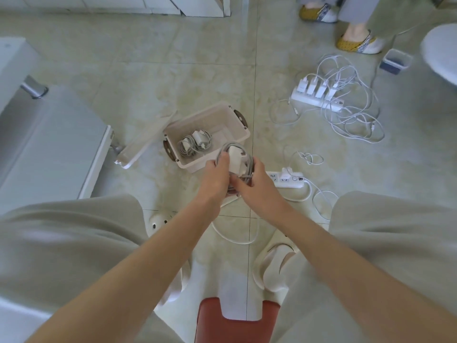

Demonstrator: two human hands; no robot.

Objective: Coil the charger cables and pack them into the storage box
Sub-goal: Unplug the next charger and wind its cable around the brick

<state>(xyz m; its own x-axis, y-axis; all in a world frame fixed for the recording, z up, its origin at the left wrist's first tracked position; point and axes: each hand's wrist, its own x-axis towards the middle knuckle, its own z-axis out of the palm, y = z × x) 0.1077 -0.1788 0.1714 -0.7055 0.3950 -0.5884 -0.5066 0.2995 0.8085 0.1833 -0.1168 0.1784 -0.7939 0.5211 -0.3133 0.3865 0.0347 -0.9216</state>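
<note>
A white charger with its grey cable looped around it (236, 158) is held just in front of the storage box. My left hand (217, 178) grips its left side, thumb on the coil. My right hand (254, 184) holds the right side and the cable's loose end. The pale pink storage box (217, 120) sits open on the floor with two coiled chargers (195, 143) inside. Its lid (143, 144) leans against the box's left side.
A near power strip (288, 179) holds one charger and a loose white cable. A far power strip (319, 99) carries several plugged chargers with tangled cables. Another person's feet in slippers (358, 42) stand at the back right beside a small container (395, 60). A cabinet stands left.
</note>
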